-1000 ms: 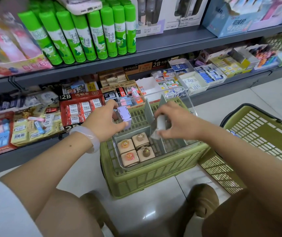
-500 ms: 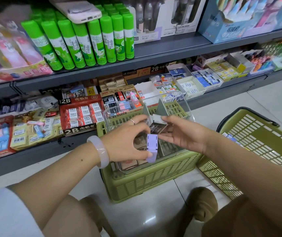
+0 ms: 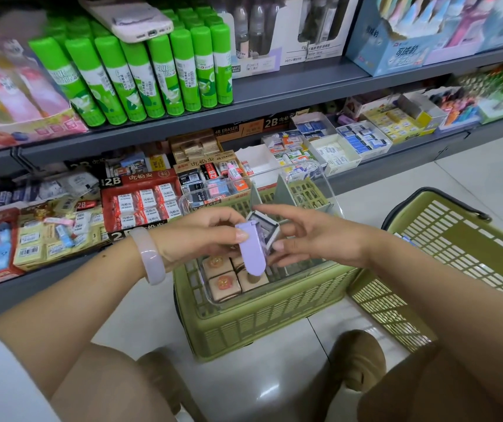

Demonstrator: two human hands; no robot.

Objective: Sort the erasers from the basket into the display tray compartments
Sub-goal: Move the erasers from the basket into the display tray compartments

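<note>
Now the left hand (image 3: 201,239) pinches a purple eraser (image 3: 251,249) and the right hand (image 3: 314,239) a boxed one (image 3: 264,228), both just above the tray (image 3: 210,296), likely for comparing before sorting.

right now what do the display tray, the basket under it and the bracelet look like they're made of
Display tray: clear, glossy hard plastic, probably acrylic; the shelf goods show through its wall.
Basket: olive-green moulded plastic, matt, with slotted lattice walls.
Bracelet: pale, smooth, translucent-looking bangle with a soft sheen; jade, glass or resin, cannot tell which.
</note>
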